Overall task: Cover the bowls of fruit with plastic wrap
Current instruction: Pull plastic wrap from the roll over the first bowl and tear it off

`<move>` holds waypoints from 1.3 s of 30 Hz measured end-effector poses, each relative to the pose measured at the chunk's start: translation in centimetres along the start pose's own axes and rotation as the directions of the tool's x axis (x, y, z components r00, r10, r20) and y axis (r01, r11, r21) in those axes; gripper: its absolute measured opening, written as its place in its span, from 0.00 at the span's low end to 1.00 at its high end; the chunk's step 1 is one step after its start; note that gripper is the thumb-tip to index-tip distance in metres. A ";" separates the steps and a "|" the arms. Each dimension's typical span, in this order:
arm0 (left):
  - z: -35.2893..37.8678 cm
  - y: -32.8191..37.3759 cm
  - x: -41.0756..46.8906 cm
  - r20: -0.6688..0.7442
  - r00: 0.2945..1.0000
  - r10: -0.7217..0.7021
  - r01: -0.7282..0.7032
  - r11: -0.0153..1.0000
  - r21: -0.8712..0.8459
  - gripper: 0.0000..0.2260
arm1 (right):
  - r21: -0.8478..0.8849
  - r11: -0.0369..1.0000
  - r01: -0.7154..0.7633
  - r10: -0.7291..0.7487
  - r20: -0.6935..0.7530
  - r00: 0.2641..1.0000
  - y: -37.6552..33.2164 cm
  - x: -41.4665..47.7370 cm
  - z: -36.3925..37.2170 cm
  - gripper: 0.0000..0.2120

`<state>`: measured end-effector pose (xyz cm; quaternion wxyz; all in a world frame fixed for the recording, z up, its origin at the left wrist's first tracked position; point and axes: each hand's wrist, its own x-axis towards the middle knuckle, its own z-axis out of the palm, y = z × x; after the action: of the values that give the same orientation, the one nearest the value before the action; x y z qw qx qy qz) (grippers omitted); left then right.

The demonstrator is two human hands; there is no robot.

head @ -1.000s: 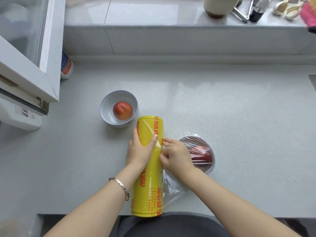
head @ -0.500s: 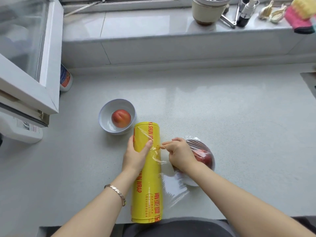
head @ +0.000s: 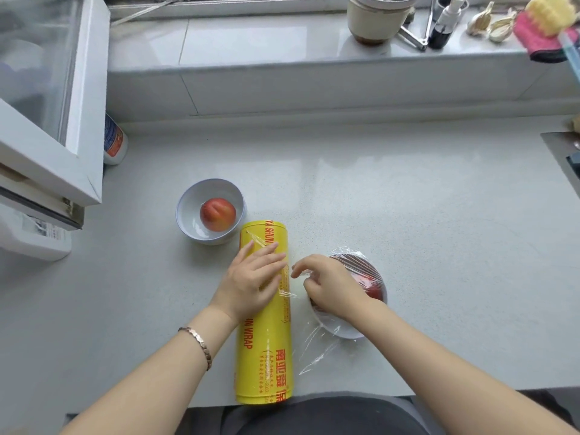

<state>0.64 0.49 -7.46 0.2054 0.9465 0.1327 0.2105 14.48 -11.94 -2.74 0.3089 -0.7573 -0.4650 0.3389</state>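
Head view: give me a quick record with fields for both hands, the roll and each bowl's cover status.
left hand: flat on wrap roll, fingers straight
right hand: pinches film beside the roll
wrap roll: lying on counter
near bowl: film over it, red fruit inside
far bowl: uncovered, holds peach

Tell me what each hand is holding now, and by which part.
The right hand pinches the plastic wrap at its loose edge beside the yellow roll. The left hand holds nothing; its straight fingers press down on the roll.
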 end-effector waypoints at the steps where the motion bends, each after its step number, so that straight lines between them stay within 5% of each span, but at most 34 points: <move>1: 0.1 0.2 0.1 -0.005 0.999 -0.045 0.045 0.999 -0.030 0.16 | 0.040 0.999 -0.025 0.025 0.008 1.000 -0.1 0.0 0.0 0.14; 5: 0.0 1.0 0.8 -0.028 0.970 -0.243 0.232 0.950 -0.211 0.16 | 0.089 0.993 -0.081 0.083 -0.010 0.997 -0.3 0.4 0.3 0.03; 15: 1.3 2.6 2.2 -0.159 0.911 -0.382 0.364 0.922 -0.131 0.13 | -0.004 0.996 0.089 -0.089 -0.110 0.990 0.4 0.2 0.6 0.23; 26: 1.1 3.2 4.4 -0.154 0.836 -0.527 0.516 0.849 -0.112 0.15 | -0.189 0.932 0.308 -0.334 -0.122 0.935 2.3 -0.6 0.5 0.07; 31: 0.9 2.5 3.1 -0.099 0.932 -0.349 0.338 0.934 -0.115 0.13 | -0.135 0.972 0.193 -0.215 -0.174 0.961 2.8 -1.6 0.6 0.08; 33: 0.9 3.0 2.0 -0.060 0.933 -0.354 0.344 0.930 -0.130 0.18 | -0.171 0.980 0.101 -0.126 -0.144 0.981 2.0 -1.5 0.4 0.22; 36: -0.2 4.5 0.3 0.009 0.785 -0.619 0.613 0.776 -0.147 0.35 | -0.257 0.961 0.104 -0.103 0.020 0.995 1.0 -1.4 0.4 0.32; 39: -0.9 4.8 -1.2 0.194 0.450 -0.871 0.884 0.406 -0.230 0.39 | -0.388 0.911 0.138 -0.084 0.154 0.985 0.2 -1.3 1.1 0.25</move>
<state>-0.07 -3.88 -4.98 0.4280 0.6974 0.5708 0.0683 13.24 -12.98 -3.24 0.1359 -0.7520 -0.5860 0.2695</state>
